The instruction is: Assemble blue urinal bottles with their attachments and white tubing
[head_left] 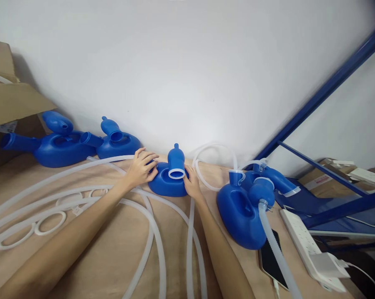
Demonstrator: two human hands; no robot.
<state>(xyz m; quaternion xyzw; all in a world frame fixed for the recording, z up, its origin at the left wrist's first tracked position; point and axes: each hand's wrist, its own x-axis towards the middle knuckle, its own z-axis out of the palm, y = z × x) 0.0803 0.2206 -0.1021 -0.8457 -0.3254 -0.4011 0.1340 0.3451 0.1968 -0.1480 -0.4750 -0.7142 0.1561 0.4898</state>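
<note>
In the middle of the table lies a blue bottle (167, 186) with a handle opening. A blue adapter (176, 160) with a white rim and a narrow tip rests on top of it, tip upward. My left hand (143, 167) has its bent fingers around the bottle's left end, which they partly hide. My right hand (192, 182) touches the right side of the bottle and adapter, its fingertips by the white rim. Translucent hoses (158, 236) run under and beside my forearms.
Two blue bottles with adapters (62, 151) (120, 145) stand at the left by a cardboard box (15, 101). At right are blue bottles (237, 216), a phone (273, 257), a power strip (302, 238) and a blue rack (324, 166). White rings (50, 223) lie at left.
</note>
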